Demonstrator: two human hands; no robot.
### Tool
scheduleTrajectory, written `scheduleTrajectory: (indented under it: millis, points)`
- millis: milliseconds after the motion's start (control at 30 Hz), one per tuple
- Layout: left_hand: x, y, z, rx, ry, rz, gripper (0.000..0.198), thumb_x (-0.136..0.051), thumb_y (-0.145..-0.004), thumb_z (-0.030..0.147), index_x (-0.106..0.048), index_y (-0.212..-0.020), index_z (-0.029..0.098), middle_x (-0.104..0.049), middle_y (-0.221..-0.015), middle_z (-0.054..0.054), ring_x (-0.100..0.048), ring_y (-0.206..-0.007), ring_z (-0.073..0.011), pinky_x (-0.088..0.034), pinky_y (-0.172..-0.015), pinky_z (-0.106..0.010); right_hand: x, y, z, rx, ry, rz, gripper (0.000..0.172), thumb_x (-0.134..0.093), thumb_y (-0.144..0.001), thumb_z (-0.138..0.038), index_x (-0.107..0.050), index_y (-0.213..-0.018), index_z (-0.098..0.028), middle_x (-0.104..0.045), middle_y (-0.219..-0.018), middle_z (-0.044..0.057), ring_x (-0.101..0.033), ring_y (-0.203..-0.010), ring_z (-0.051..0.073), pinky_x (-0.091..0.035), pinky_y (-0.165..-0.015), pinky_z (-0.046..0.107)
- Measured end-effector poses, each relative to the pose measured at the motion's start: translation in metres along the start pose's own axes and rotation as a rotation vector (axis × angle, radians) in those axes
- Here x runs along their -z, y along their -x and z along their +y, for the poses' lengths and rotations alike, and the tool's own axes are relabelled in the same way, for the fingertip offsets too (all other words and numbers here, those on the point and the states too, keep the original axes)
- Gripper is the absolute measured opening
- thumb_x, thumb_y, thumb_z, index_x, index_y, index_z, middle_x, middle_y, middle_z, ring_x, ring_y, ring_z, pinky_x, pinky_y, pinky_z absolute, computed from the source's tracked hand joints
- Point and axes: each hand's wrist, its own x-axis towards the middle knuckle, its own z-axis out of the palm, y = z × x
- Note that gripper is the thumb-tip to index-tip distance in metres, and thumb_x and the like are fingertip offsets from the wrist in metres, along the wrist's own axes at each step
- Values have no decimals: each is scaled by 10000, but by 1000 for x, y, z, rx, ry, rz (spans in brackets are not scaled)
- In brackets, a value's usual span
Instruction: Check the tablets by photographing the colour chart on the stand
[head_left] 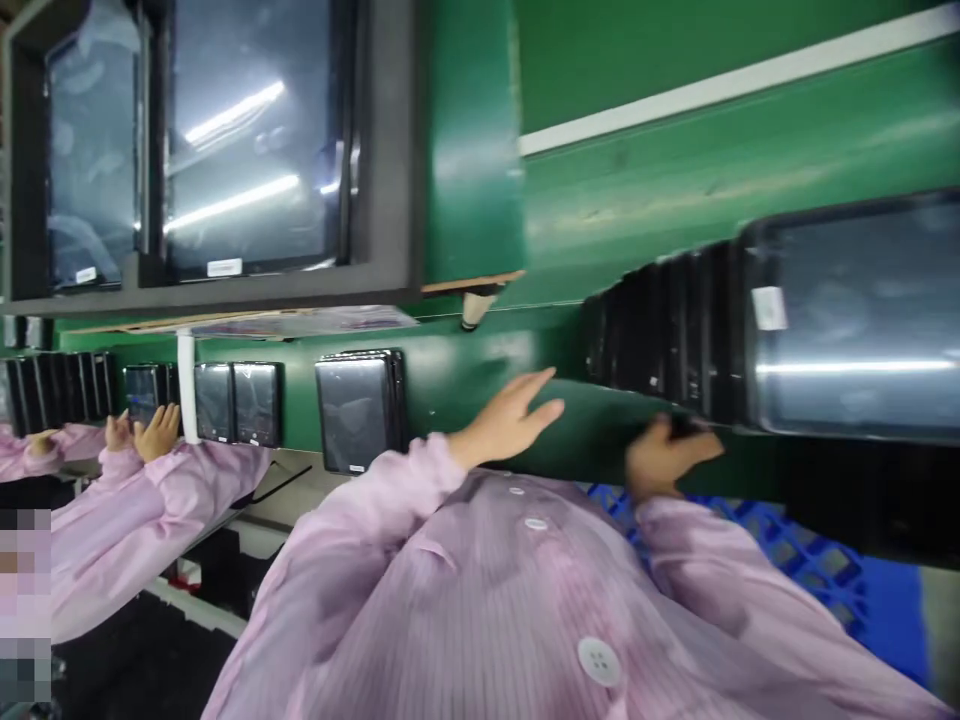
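My left hand (511, 418) hovers over the green bench (457, 385) with fingers stretched and apart, and nothing in it. My right hand (671, 458), smeared by motion, is at the lower front corner of a tall stack of black-framed tablets (847, 320). Something dark shows between its thumb and fingers; whether it grips this is unclear. The top tablet of that stack lies screen up with a white label on its edge. To the left of my left hand, a short stack of similar tablets (354, 415) rests on the bench.
Above left, a grey shelf tray (386, 150) holds two large screens. A co-worker's hands (154, 432) are at the far left, near more tablets (255, 400) and a white post (187, 385). A blue plastic crate (892, 610) stands below my right arm.
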Motion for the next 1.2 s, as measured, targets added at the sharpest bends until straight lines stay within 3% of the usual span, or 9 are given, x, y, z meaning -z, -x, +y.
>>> scheduleTrajectory:
  millis: [67,167,267,467,633,800,1000,1100,1200]
  points:
    - [70,49,-34,18,-99,91,670,-433,-882,742,-656,-1282,254,-684,-1340,-79,-613,-1268,-241,-480,-1131,-405,-33,27,-16,77,30,-99,564,-535,-987,-421,-523,-1413,-52,-469,-1485,276,-382,-1420,422,-272,-1171,649]
    - [174,106,-99,223,-294,393,779,-89,-980,621,-568,-1321,110,-607,-1378,-229,-516,-1354,-316,-346,-1185,-564,-84,53,-54,315,79,-297,611,-536,-945,-435,-534,-1429,-63,-482,-1518,228,-355,-1452,425,-115,-1213,671]
    - [229,136,-159,414,-440,456,640,-157,-1008,463,-571,-1288,63,-590,-1388,-261,-493,-1376,-339,-332,-1174,-575,-120,54,-100,564,182,-418,668,-446,-969,-456,-431,-1527,-87,-370,-1610,172,-280,-1502,405,-31,-1215,678]
    - [199,156,-224,570,-674,390,513,-486,-890,344,-587,-1355,153,-472,-1575,-148,-246,-1547,-373,-239,-1235,-554,-143,43,-143,691,142,-364,744,-425,-981,-502,-316,-1597,-100,-307,-1639,146,-229,-1533,399,-24,-1235,660]
    - [189,165,-266,549,-776,474,481,-428,-855,247,-695,-1255,242,-594,-1475,-97,-449,-1459,-325,-357,-1201,-502,-158,54,-123,784,27,-189,789,-454,-979,-483,-174,-1647,-173,-340,-1621,135,-330,-1493,410,-124,-1221,672]
    - [197,184,-296,388,-733,536,583,-437,-835,350,-631,-1376,251,-472,-1565,-56,-345,-1516,-297,-287,-1249,-493,-173,52,-123,760,-22,-76,692,-434,-971,-465,-400,-1560,-103,-370,-1604,152,-339,-1494,398,-160,-1230,644]
    - [188,182,-312,181,-348,541,631,-116,-983,492,-466,-1503,418,-520,-1496,120,-492,-1421,-200,-450,-1155,-434,-189,86,-155,411,-647,-243,720,-396,-961,-642,-499,-1501,-178,-416,-1589,122,-348,-1508,307,-186,-1269,553]
    - [173,177,-310,229,181,324,747,-81,-911,723,-653,-1321,473,-692,-1284,108,-555,-1360,-247,-480,-1114,-457,-201,130,-186,256,-1030,-340,767,-332,-951,-723,-428,-1545,-247,-440,-1581,85,-448,-1451,283,-358,-1197,513]
    - [158,172,-303,268,471,124,794,-167,-787,891,-756,-1139,492,-776,-1097,75,-570,-1327,-302,-495,-1090,-481,-204,160,-205,103,-1394,-417,780,-508,-895,-658,-376,-1564,-279,-435,-1588,60,-503,-1407,293,-373,-1180,506]
